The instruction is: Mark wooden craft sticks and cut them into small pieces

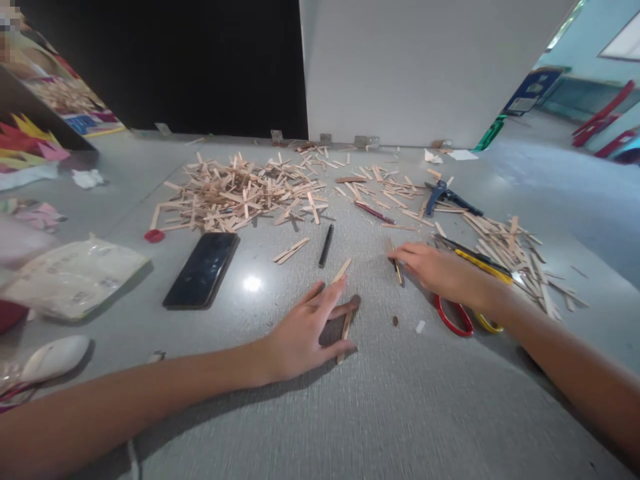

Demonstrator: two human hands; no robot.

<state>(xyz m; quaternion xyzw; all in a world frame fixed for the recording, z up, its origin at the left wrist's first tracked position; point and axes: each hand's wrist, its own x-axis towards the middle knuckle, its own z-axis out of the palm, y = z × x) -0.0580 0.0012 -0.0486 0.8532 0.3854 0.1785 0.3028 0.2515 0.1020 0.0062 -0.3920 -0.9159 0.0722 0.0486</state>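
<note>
My left hand (310,327) lies low over the table with its fingers spread. Its thumb and a fingertip press on a short wooden craft stick (346,327), holding it against the tabletop. Another craft stick (342,270) sticks out past the index finger; where it ends under the hand is hidden. To the right, my right hand (425,263) has its fingertips closed on a thin, yellowish pencil-like stick (399,272) with a dark lower end. Between and beyond the hands lies a black pen (326,245). Two craft sticks (291,250) rest side by side farther left.
Heaped craft sticks (245,190) lie at the back, more sticks (515,253) at right. Red-handled scissors (453,317), a yellow cutter (483,265) and dark blue pliers (436,197) surround my right arm. A phone (203,270) and white mouse (57,357) are at left.
</note>
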